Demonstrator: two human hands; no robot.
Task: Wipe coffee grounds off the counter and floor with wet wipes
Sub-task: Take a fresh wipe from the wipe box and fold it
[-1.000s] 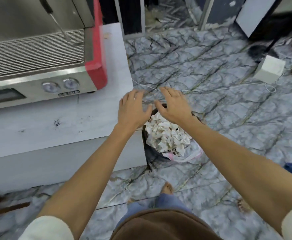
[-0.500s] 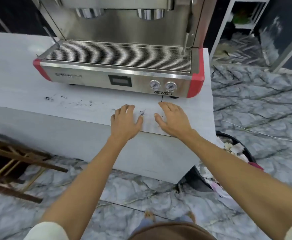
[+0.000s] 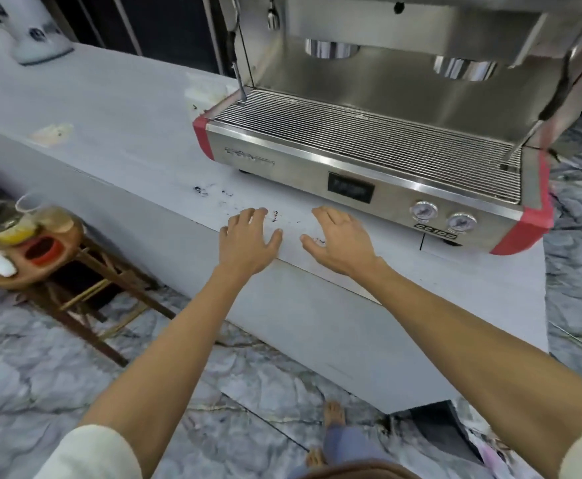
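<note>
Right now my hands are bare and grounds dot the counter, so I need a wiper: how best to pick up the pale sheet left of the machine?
Probably pinch the pale sheet at its near edge, from above, with the left hand, the closer one. It lies flat on the counter with bare surface around it. It is too blurred to show folds.

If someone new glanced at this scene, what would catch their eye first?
Probably the steel espresso machine with red corners, standing on the pale counter. Just in front of it, the left hand and right hand lie open, holding nothing, beside dark coffee grounds.
</note>
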